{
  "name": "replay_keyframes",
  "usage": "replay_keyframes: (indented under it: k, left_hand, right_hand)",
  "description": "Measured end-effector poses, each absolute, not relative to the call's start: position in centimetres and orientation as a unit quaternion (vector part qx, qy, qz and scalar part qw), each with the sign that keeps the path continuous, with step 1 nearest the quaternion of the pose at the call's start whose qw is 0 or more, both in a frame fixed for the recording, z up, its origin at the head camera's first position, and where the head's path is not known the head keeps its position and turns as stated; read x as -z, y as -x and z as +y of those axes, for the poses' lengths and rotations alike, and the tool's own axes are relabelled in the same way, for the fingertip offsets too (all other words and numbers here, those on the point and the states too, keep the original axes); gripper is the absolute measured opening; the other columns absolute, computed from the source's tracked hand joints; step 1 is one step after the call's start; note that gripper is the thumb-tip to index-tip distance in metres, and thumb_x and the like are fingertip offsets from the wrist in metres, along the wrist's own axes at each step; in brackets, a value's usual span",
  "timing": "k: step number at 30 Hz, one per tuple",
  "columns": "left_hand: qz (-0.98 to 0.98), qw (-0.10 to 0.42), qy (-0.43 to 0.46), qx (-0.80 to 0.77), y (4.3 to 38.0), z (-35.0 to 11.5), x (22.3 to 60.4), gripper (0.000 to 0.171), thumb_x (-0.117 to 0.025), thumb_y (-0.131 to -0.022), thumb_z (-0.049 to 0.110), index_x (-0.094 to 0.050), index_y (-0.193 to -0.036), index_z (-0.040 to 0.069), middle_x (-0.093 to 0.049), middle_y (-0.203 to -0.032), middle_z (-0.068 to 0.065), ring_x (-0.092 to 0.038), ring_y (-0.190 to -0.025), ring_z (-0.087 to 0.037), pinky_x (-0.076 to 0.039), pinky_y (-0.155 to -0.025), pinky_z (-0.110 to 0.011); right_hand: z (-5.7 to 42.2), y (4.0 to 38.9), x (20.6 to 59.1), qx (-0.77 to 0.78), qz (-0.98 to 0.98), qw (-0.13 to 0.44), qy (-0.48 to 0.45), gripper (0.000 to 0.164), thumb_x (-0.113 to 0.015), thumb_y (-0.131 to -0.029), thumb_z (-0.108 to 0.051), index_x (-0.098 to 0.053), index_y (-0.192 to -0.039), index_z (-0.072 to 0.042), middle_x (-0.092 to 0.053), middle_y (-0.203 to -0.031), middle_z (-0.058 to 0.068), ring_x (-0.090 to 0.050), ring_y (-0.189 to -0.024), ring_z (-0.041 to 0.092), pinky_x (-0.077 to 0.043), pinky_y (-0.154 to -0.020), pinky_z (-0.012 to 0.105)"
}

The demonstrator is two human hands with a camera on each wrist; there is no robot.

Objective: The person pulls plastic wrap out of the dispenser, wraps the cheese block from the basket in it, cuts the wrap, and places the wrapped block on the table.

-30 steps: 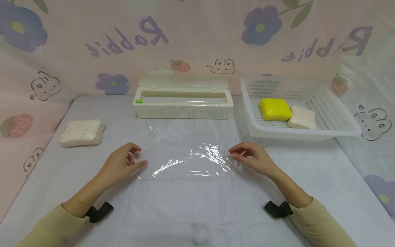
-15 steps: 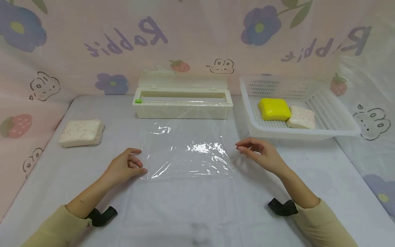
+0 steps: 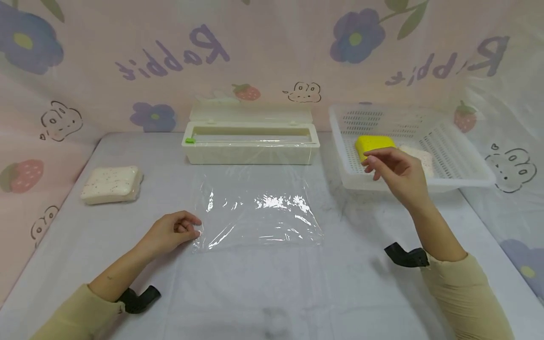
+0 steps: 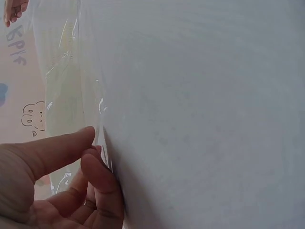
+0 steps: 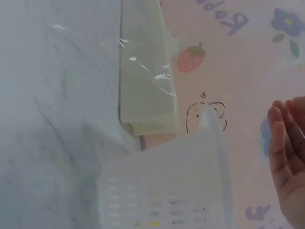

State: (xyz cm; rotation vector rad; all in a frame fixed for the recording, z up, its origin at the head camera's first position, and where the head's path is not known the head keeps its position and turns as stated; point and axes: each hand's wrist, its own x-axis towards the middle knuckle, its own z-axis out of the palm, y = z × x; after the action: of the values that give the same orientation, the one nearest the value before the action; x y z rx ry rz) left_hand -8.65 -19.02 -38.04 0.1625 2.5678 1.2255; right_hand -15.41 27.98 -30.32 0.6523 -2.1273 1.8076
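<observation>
A sheet of clear plastic wrap (image 3: 259, 212) stretches toward me from the white wrap dispenser (image 3: 250, 155), whose lid stands up. My left hand (image 3: 172, 232) pinches the wrap's near left corner; in the left wrist view, thumb and forefinger (image 4: 97, 167) meet at its edge. My right hand (image 3: 401, 177), fingers loosely bent and holding nothing, hovers over the front of the white basket (image 3: 463, 182). It partly covers a yellow soap-like block (image 3: 374, 141) and a speckled white block (image 3: 418, 155) inside. The right wrist view catches the same hand (image 5: 290, 162) at its edge.
On the left of the table lies another speckled white block (image 3: 112, 183), wrapped in clear film. A printed curtain (image 3: 263, 47) hangs behind the dispenser and basket. The white tablecloth (image 3: 246, 293) spreads in front of the wrap.
My right hand has left the wrap's right edge and moved right and forward, up over the basket. My left hand has stayed at the near left corner, its fingertips drawing together.
</observation>
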Motion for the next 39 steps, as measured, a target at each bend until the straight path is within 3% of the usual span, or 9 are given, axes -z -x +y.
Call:
replay_keyframes:
  k: [3,6,16,21,28,31,34,36,39]
  left_hand:
    - [0.886,0.152,-0.054,-0.436,8.5,-19.0,38.0,0.023,-0.068,-0.086,0.010,-0.065,-0.105,-0.002,-0.057,-0.080,-0.003,-0.049,-0.066,-0.007,-0.044,-0.055,-0.019]
    - [0.881,0.157,-0.046,-0.443,8.5,-19.2,38.1,0.022,-0.067,-0.088,0.013,-0.067,-0.105,-0.001,-0.059,-0.080,-0.003,-0.050,-0.064,-0.008,-0.045,-0.054,-0.020]
    - [0.889,0.152,-0.035,-0.431,8.7,-19.3,38.3,0.023,-0.062,-0.094,0.022,-0.069,-0.101,0.002,-0.060,-0.074,0.001,-0.051,-0.065,-0.008,-0.045,-0.055,-0.020]
    - [0.879,0.154,-0.027,-0.451,8.7,-19.2,38.3,0.019,-0.060,-0.094,0.017,-0.069,-0.098,0.000,-0.069,-0.083,-0.002,-0.060,-0.072,-0.008,-0.049,-0.062,-0.019]
    - [0.821,0.195,-0.001,-0.536,8.7,-19.2,38.2,0.027,-0.057,-0.096,0.014,-0.060,-0.108,-0.009,-0.072,-0.091,-0.010,-0.067,-0.075,-0.011,-0.057,-0.071,-0.023]
    - [0.818,0.205,0.005,-0.538,8.6,-19.1,38.1,0.030,-0.058,-0.096,0.017,-0.060,-0.111,-0.009,-0.072,-0.091,-0.009,-0.066,-0.075,-0.011,-0.057,-0.071,-0.023]
    - [0.819,0.209,0.004,-0.535,8.5,-19.1,38.1,0.033,-0.060,-0.095,0.018,-0.059,-0.113,-0.008,-0.072,-0.093,-0.008,-0.065,-0.076,-0.011,-0.056,-0.071,-0.023]
    - [0.822,0.210,0.002,-0.530,8.4,-19.0,38.1,0.034,-0.063,-0.092,0.018,-0.058,-0.114,-0.007,-0.072,-0.091,-0.007,-0.064,-0.075,-0.010,-0.055,-0.070,-0.022]
    - [0.826,0.208,-0.007,-0.524,8.4,-19.1,38.3,0.037,-0.068,-0.087,0.015,-0.057,-0.115,-0.007,-0.070,-0.088,-0.004,-0.063,-0.074,-0.008,-0.054,-0.069,-0.022]
  right_hand:
    - [28.9,16.5,29.3,-0.624,-0.739,0.148,-0.207,0.012,-0.060,-0.090,0.005,-0.068,-0.098,0.003,-0.071,-0.086,0.002,-0.064,-0.070,0.013,-0.051,-0.055,0.014]
    - [29.6,17.6,28.3,-0.603,-0.763,0.153,-0.176,0.012,-0.061,-0.091,-0.002,-0.068,-0.101,0.003,-0.070,-0.089,0.000,-0.063,-0.071,0.011,-0.050,-0.056,0.012]
    - [32.0,21.9,27.1,-0.498,-0.851,0.145,-0.082,0.014,-0.062,-0.094,-0.018,-0.068,-0.105,-0.013,-0.066,-0.089,-0.017,-0.062,-0.074,0.003,-0.050,-0.058,0.011]
    - [32.7,23.3,26.8,-0.469,-0.876,0.108,-0.029,0.020,-0.063,-0.093,-0.031,-0.066,-0.107,-0.017,-0.061,-0.089,-0.021,-0.059,-0.077,0.001,-0.049,-0.062,0.009]
    - [33.4,25.3,25.9,-0.450,-0.891,0.046,0.039,0.037,-0.061,-0.090,-0.046,-0.062,-0.115,-0.018,-0.057,-0.091,-0.021,-0.056,-0.079,-0.003,-0.048,-0.065,0.008]
    - [33.5,26.0,25.6,-0.412,-0.909,0.003,0.059,0.053,-0.057,-0.090,-0.053,-0.056,-0.127,-0.015,-0.060,-0.107,-0.010,-0.058,-0.089,0.005,-0.052,-0.087,0.023]
    - [33.8,26.6,25.4,-0.357,-0.928,-0.072,0.072,0.072,-0.052,-0.090,-0.060,-0.044,-0.141,-0.010,-0.053,-0.133,0.011,-0.055,-0.113,0.026,-0.039,-0.106,0.051]
    - [34.1,27.0,25.4,-0.323,-0.935,-0.127,0.072,0.081,-0.049,-0.090,-0.063,-0.036,-0.146,-0.006,-0.040,-0.145,0.023,-0.045,-0.125,0.039,-0.027,-0.109,0.063]
    - [34.7,27.6,25.3,-0.291,-0.937,-0.187,0.056,0.085,-0.046,-0.092,-0.063,-0.028,-0.149,-0.003,-0.027,-0.152,0.027,-0.032,-0.134,0.047,-0.021,-0.109,0.066]
